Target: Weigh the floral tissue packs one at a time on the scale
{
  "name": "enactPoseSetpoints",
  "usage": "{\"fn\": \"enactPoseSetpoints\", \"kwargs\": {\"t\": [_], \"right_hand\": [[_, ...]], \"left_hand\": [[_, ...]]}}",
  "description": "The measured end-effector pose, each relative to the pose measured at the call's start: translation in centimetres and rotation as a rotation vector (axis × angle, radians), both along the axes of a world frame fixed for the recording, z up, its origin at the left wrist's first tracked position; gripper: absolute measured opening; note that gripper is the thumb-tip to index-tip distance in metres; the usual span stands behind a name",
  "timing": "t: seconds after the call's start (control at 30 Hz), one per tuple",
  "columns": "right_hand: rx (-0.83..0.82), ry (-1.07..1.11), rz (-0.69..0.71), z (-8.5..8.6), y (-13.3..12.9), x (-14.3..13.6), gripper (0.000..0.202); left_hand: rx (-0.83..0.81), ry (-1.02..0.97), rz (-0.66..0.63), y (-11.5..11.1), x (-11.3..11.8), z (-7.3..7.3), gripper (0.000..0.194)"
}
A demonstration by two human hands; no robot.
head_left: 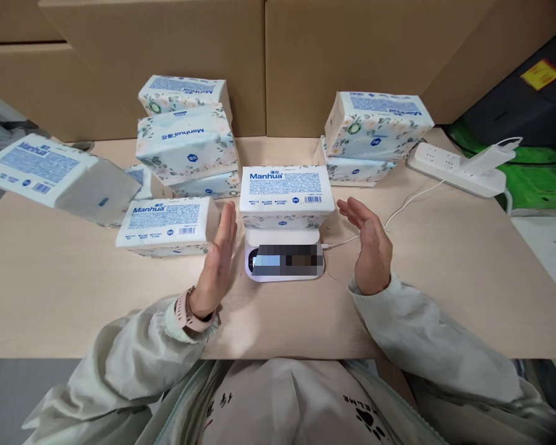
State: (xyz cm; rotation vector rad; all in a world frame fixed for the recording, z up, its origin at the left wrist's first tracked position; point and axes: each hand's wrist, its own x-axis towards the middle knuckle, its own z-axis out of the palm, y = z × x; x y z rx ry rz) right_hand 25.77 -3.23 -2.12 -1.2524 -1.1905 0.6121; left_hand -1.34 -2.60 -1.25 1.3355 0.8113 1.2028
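Observation:
A tissue pack (287, 190) with blue print rests on a small white digital scale (282, 237), whose display is partly blurred out. My left hand (217, 264) is held upright just left of that pack, fingers stretched out and nothing in it. Opposite it, my right hand (369, 246) is also open, fingers extended, a small gap from the pack's right side. Close behind my left hand lies another tissue pack (164, 224) flat on the table.
More tissue packs (188, 142) are stacked at back left, with a tilted pack (50, 176) at far left. Two stacked packs (380, 127) stand at back right beside a white power strip (458, 168). A white cable (410, 201) runs to the scale. Cardboard boxes (352, 62) line the table's back.

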Motion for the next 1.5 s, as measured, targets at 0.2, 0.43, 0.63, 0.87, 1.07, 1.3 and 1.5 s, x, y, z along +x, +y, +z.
{"fn": "enactPoseSetpoints", "kwargs": {"t": [0.2,0.43,0.63,0.87,1.07,1.3,1.5], "right_hand": [[0.008,0.004,0.026,-0.3,-0.1,-0.1,0.050],[0.014,-0.018,0.064,-0.8,-0.1,0.0,0.048],[-0.019,-0.027,0.082,-0.8,-0.3,0.0,0.050],[-0.062,-0.056,0.128,-0.6,-0.5,-0.1,0.057],[-0.068,-0.043,0.161,-0.5,0.0,-0.4,0.059],[-0.104,-0.084,0.289,-0.1,1.1,-0.8,0.064],[0.039,-0.224,0.498,2.8,-0.4,-2.2,0.062]], "left_hand": [[0.034,0.008,-0.032,0.0,-0.1,-0.1,0.066],[0.022,-0.017,-0.027,-0.1,0.1,-0.2,0.066],[0.005,-0.039,-0.025,-0.1,0.1,-0.1,0.066],[0.023,-0.034,-0.025,0.1,0.5,0.0,0.065],[0.026,-0.013,0.035,1.1,0.6,0.8,0.072],[0.074,0.021,-0.003,2.4,1.5,1.2,0.071],[0.371,0.107,0.119,0.0,1.4,5.0,0.056]]}}
